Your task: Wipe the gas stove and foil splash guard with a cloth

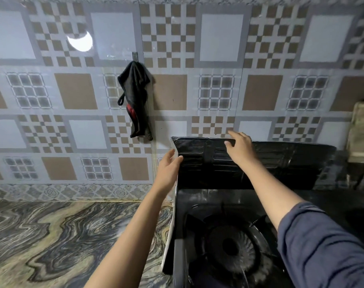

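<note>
A dark gas stove [199,206] with a round burner [231,248] sits at the lower right. A dark foil splash guard [285,163] stands folded around its back and left side. My left hand [168,169] touches the guard's left fold near the top, fingers apart. My right hand [239,148] rests on the guard's top back edge, fingers over the rim. A black cloth [137,100] with a red patch hangs from a wall hook above and to the left of the stove. Neither hand holds the cloth.
Patterned brown and grey wall tiles [218,38] fill the back. A marbled swirl-pattern countertop [62,235] lies left of the stove. A pale stacked object [361,129] stands at the far right edge.
</note>
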A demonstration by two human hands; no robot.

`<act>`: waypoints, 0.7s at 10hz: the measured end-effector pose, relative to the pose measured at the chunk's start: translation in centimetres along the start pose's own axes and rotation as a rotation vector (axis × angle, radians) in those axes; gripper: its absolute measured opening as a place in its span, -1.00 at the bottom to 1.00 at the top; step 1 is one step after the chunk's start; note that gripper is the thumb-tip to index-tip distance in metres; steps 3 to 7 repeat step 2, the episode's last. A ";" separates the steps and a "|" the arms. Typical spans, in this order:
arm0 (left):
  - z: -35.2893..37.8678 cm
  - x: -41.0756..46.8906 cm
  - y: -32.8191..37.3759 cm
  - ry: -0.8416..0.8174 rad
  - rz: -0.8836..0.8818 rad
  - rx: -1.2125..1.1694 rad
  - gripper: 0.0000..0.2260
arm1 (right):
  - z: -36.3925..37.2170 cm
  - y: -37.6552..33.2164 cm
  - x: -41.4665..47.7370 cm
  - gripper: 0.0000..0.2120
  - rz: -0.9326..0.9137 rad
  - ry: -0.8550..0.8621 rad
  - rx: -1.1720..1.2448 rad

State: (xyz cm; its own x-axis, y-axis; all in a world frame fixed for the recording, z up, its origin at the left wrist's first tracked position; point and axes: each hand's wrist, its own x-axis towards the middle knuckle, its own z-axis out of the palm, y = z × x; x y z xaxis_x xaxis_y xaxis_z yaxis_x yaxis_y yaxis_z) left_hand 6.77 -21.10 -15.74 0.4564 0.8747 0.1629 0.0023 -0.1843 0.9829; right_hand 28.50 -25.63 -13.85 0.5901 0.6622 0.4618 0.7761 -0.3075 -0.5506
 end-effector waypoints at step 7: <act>-0.7 -2.0 2.4 -0.017 0.090 0.298 -0.53 | -3.7 -2.0 -5.0 -0.56 0.012 0.005 -0.073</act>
